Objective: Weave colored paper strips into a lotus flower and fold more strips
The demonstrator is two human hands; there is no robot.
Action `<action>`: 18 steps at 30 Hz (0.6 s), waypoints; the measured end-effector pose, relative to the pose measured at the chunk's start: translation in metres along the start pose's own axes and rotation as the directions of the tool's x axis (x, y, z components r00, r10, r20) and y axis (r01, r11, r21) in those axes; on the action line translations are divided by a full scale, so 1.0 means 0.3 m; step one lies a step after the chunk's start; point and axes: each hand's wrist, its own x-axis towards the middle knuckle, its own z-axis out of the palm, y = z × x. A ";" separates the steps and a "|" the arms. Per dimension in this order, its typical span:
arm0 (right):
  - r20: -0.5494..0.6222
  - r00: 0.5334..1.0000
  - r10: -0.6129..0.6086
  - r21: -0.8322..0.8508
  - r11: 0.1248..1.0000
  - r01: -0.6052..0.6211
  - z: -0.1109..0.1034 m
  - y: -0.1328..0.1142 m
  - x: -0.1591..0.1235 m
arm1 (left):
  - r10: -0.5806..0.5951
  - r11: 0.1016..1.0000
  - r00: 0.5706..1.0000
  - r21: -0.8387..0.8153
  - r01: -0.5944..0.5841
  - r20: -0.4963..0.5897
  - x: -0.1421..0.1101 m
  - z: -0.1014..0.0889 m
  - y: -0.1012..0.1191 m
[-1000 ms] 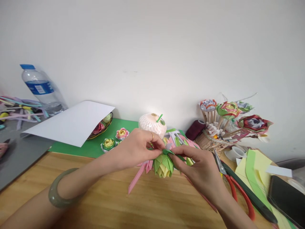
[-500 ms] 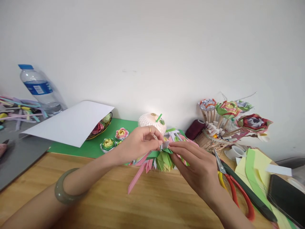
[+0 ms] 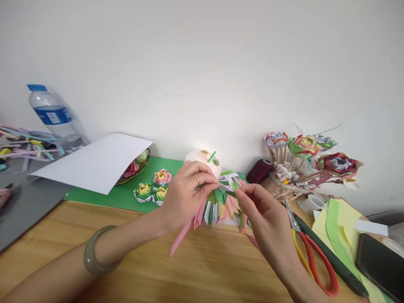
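Note:
In the head view, a green folded-paper flower (image 3: 220, 197) is held above the table, tilted and partly covered by fingers. My left hand (image 3: 187, 189) is closed on it, thumb and forefinger pinching its upper side. A small white paper piece (image 3: 226, 188) spans the gap between my two sets of fingertips. At its right end, my right hand (image 3: 265, 214) pinches it between thumb and forefinger. Just behind and below lies a pile of folded paper strips (image 3: 217, 212) in pink, white, green and yellow.
Finished paper flowers (image 3: 144, 192) sit on green card, beside a white sheet (image 3: 94, 164) over a basket. A pale round ornament (image 3: 192, 156) stands behind. Red-handled scissors (image 3: 318, 261), a thread spool (image 3: 259, 170), a flower-stick holder (image 3: 268, 185) and a phone (image 3: 380, 263) are at right.
The green paper flower has turned, so its yellow-green petals no longer face me. My right hand has shifted from the flower's side to the white paper piece. My left hand stays near the flower.

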 end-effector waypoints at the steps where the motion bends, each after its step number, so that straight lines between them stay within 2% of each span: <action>1: -0.010 0.999 0.044 0.072 0.996 -0.044 -0.001 -0.004 -0.002 | 0.057 0.997 0.998 0.046 -0.056 -0.027 -0.004 0.002 0.001; 3: 0.019 0.994 0.107 0.181 0.977 -0.109 -0.004 -0.010 -0.002 | 0.144 0.985 0.987 0.110 -0.135 -0.078 -0.010 0.006 0.005; 4: 0.081 0.988 0.132 0.220 0.964 -0.147 -0.004 -0.012 -0.001 | 0.165 0.980 0.982 0.128 -0.153 -0.096 -0.013 0.007 0.008; 6: 0.261 0.951 0.167 0.291 0.926 -0.242 0.000 -0.014 0.003 | 0.170 0.980 0.980 0.123 -0.157 -0.106 -0.019 0.009 0.013; 8: 0.374 0.908 0.189 0.383 0.860 -0.337 0.009 -0.013 0.006 | 0.121 0.991 0.989 0.061 -0.116 -0.084 -0.026 0.012 0.018; 10: 0.386 0.898 0.211 0.478 0.787 -0.390 0.023 -0.009 0.007 | 0.018 0.999 0.999 -0.045 -0.019 -0.030 -0.033 0.017 0.020; 12: 0.360 0.905 0.229 0.529 0.749 -0.399 0.036 -0.004 0.004 | -0.115 0.977 0.993 -0.176 0.120 0.037 -0.038 0.024 0.021; 16: 0.312 0.922 0.230 0.506 0.781 -0.366 0.053 -0.004 -0.011 | -0.323 0.855 0.938 -0.387 0.346 0.124 -0.045 0.037 0.020; 18: 0.300 0.928 0.220 0.484 0.803 -0.347 0.057 -0.008 -0.018 | -0.420 0.777 0.893 -0.443 0.447 0.165 -0.049 0.040 0.022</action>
